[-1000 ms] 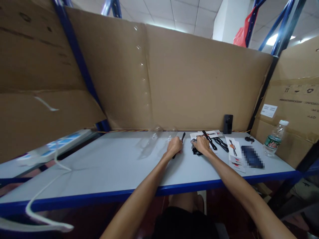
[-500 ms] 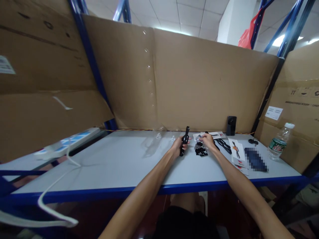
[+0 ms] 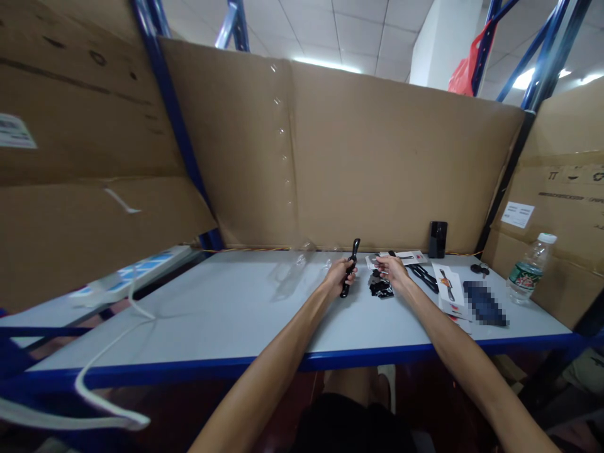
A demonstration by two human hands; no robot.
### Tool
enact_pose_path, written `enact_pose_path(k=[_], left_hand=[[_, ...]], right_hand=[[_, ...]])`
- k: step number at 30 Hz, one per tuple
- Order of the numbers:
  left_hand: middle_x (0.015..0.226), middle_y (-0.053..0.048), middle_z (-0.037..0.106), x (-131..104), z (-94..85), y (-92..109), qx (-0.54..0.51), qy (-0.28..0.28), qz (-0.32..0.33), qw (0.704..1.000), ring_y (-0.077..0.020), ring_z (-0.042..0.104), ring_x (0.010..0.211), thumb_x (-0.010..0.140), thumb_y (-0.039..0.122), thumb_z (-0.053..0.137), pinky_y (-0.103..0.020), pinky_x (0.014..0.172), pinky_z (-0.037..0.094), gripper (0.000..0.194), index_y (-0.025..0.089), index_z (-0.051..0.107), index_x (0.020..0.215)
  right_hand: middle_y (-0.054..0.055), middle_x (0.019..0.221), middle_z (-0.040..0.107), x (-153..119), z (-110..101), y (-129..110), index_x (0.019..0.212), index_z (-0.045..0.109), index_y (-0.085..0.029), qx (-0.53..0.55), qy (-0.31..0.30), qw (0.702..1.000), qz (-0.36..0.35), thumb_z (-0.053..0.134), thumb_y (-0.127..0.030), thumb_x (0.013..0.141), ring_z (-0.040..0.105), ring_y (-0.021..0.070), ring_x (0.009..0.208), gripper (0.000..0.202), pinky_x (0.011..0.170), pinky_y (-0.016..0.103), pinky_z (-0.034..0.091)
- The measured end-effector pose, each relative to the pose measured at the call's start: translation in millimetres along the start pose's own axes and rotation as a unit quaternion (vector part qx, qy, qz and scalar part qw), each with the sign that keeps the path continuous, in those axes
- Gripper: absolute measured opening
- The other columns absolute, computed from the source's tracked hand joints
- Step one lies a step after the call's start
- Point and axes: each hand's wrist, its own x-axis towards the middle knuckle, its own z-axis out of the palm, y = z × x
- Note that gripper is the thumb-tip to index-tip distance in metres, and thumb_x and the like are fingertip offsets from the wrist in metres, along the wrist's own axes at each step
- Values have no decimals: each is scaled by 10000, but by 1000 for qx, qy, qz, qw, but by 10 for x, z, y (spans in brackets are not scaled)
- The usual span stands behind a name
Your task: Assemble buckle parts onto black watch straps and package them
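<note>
My left hand [image 3: 337, 277] is wrapped round the middle of a black spokeshave [image 3: 355, 251], held upright over the table with one handle up and the other down. To its right, my right hand [image 3: 391, 270] has its fingertips pinched together on a small flat metal piece [image 3: 375, 258], mostly hidden by the fingers. Just below that hand lies a pile of small black flat parts [image 3: 380, 284]. Several more black spokeshaves [image 3: 423, 277] rest on the table right of my right wrist.
Printed cards [image 3: 450, 286] lie at the right, near a blurred dark item [image 3: 485, 303] and a water bottle [image 3: 528, 267]. A black phone [image 3: 438, 239] leans on the cardboard back wall [image 3: 401, 157]. Clear plastic packaging [image 3: 292, 267] lies left of my hands. A power strip [image 3: 141, 270] is far left.
My right hand has shifted slightly, and the piece at its fingertips shows less than before. My left hand keeps its hold on the spokeshave, which has turned a little.
</note>
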Motion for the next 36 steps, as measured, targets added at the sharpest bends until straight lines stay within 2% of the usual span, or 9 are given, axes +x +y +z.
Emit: enact_pose_path(k=[4, 9, 14, 16, 19, 23, 26, 31, 36], left_hand=[[624, 5, 534, 12, 52, -71, 25, 13, 2, 1000, -26, 342, 369, 971, 159, 410, -127, 338, 180, 130, 143, 523, 907], [658, -15, 570, -28, 99, -102, 46, -2, -21, 999, -77, 475, 419, 995, 254, 383, -155, 373, 327, 171, 165, 528, 978], [534, 46, 470, -48, 144, -163, 91, -31, 26, 995, -30, 263, 326, 994, 380, 412, -135, 355, 144, 242, 193, 472, 852], [521, 44, 466, -35, 160, -182, 82, -35, 29, 996, -28, 246, 331, 984, 400, 412, -139, 360, 117, 268, 196, 456, 816], [527, 31, 482, -12, 178, -199, 69, -31, 13, 997, -43, 288, 343, 967, 355, 411, -147, 355, 131, 225, 195, 462, 817], [551, 27, 502, -14, 179, -217, 72, -33, 17, 997, -77, 402, 383, 976, 356, 402, -157, 376, 269, 209, 191, 509, 907], [517, 48, 470, -34, 177, -226, 85, -40, 28, 995, -61, 319, 341, 973, 445, 425, -150, 365, 207, 267, 200, 512, 911], [506, 34, 453, -46, 216, -244, 94, -39, 29, 994, -44, 270, 339, 993, 465, 336, -152, 367, 117, 384, 179, 486, 787], [518, 52, 434, 7, 197, -264, 77, -17, 44, 996, -41, 279, 341, 962, 459, 416, -147, 370, 122, 319, 198, 448, 781]], right_hand=[[56, 730, 699, -27, 11, -2, 770, 582, -168, 18, -12, 1000, 4, 683, -214, 797, 600, 111, 574, 114, 525, 199, 495], [69, 737, 700, -51, 53, 32, 781, 596, -151, 22, -28, 999, 5, 715, -193, 783, 637, 126, 603, 127, 558, 217, 539], [45, 723, 679, -96, 117, 42, 753, 584, -159, 11, -34, 999, -2, 760, -208, 748, 629, 126, 596, 183, 548, 234, 553], [19, 692, 648, -115, 135, 43, 724, 576, -165, 6, -32, 999, -8, 782, -214, 715, 612, 121, 594, 212, 548, 236, 551], [-35, 593, 553, -122, 145, 50, 659, 552, -179, -35, -17, 998, -39, 810, -274, 664, 535, 105, 549, 275, 477, 203, 473], [-81, 509, 429, -97, 139, 64, 596, 497, -200, -133, 26, 983, -122, 779, -431, 634, 418, 89, 493, 367, 416, 186, 312], [-83, 494, 435, -79, 143, 77, 601, 491, -206, -155, 26, 978, -140, 754, -482, 634, 423, 93, 479, 382, 419, 192, 302], [-47, 489, 534, -90, 182, 93, 631, 501, -202, -179, 9, 977, -116, 760, -425, 685, 473, 97, 428, 346, 381, 184, 339], [-19, 533, 610, -123, 140, 4, 728, 478, -214, -107, -48, 993, -22, 755, -323, 724, 564, 126, 424, 298, 399, 205, 447]])
